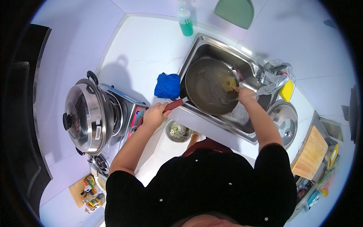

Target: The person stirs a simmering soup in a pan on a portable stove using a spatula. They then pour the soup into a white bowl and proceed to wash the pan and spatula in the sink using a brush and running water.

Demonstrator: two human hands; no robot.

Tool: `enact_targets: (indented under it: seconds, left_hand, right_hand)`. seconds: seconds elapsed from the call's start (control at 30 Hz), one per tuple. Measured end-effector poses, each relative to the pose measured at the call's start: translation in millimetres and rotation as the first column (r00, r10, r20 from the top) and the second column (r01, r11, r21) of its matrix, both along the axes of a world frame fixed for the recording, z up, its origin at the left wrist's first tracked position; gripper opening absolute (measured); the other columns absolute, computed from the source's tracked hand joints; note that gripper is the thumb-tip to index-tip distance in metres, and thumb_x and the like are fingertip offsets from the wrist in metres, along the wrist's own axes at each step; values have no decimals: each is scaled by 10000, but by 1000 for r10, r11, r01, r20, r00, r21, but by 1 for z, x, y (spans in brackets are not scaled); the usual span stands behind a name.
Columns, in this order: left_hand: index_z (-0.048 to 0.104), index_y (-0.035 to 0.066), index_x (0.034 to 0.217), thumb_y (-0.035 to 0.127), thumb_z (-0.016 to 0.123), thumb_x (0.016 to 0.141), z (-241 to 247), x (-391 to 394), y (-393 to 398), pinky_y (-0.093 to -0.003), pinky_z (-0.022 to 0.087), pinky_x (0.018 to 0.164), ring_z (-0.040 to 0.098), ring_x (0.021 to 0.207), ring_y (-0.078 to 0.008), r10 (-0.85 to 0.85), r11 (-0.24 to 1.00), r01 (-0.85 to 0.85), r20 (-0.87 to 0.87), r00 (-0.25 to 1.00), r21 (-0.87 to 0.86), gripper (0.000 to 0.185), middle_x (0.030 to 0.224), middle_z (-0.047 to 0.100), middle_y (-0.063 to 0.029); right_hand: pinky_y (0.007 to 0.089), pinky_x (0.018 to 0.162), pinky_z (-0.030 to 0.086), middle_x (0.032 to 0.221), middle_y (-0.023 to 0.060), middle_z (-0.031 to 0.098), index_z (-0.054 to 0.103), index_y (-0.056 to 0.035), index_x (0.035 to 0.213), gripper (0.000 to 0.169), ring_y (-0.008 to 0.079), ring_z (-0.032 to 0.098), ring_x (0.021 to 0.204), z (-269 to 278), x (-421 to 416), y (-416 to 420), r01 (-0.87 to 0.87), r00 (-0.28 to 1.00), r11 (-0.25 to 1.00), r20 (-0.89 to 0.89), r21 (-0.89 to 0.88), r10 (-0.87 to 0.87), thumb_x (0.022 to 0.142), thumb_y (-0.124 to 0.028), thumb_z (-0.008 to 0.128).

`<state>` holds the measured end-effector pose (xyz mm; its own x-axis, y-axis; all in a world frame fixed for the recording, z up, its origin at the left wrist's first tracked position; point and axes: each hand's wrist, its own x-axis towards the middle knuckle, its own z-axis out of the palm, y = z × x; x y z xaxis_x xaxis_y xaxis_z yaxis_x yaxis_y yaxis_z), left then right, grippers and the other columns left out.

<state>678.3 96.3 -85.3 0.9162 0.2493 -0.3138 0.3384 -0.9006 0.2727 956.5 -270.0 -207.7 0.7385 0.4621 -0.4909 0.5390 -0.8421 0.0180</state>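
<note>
My left hand (155, 115) grips the dark red handle (173, 105) of a wok (208, 85). The wok sits tilted inside a stainless steel sink (204, 38), with wet streaks and a little water over its dark inner surface. Over the wok's right side, my right hand (245, 94) holds a blurred yellowish scrubber (229, 84) against the inside. I cannot tell exactly what kind it is. A thin stream of water (238, 98) runs near that wrist. Beside the sink's left edge lies a folded blue cloth (167, 85).
A lidded steel pot (88, 119) stands on a gas stove (122, 113) at left. Behind the sink is a bottle of green liquid (185, 24). At right are a faucet (279, 67), a yellow sponge (287, 90), a glass lid (285, 124) and a wooden board (310, 153). A bin (178, 131) stands below.
</note>
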Motion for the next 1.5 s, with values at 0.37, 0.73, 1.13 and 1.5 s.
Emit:
enact_targets:
  seconds: [0.37, 0.73, 1.13, 1.5]
  left_hand:
    - [685, 156, 1221, 376, 692, 901, -2, -5, -4, -449, 546, 745, 678, 863, -346, -13, 1000, 12, 70, 997, 19, 389, 955, 675, -110]
    - [683, 138, 1214, 381, 678, 907, -6, -4, -3, -460, 550, 730, 680, 857, -350, -35, 998, 30, 105, 994, 53, 392, 952, 674, -118]
    - [689, 159, 1213, 425, 658, 913, -6, -10, -5, -461, 547, 742, 680, 875, -344, -15, 998, 6, 128, 992, 68, 402, 961, 674, -103]
    - [676, 146, 1240, 395, 649, 930, 4, -7, -10, -461, 525, 811, 658, 950, -362, 38, 999, -39, 71, 997, 16, 399, 1031, 677, -123]
  right_hand:
    - [408, 690, 579, 994, 94, 653, 422, -352, 1520, 654, 285, 713, 831, -1, 25, 66, -247, 940, 952, 282, 180, 191, 936, -60, 470]
    - [443, 738, 578, 1089, 156, 740, 722, -61, 1068, 293, 314, 739, 906, 23, -26, -4, -133, 977, 991, -168, 4, 131, 920, -260, 566]
    - [235, 381, 306, 655, 4, 555, 698, -115, 1145, 272, 82, 458, 448, 63, -48, 53, 610, 235, 793, -957, 9, -170, 938, -289, 677]
    - [437, 852, 567, 1137, 143, 735, 762, -87, 1053, 274, 317, 705, 1074, 10, -11, 0, -97, 994, 990, 43, -105, 102, 923, -216, 558]
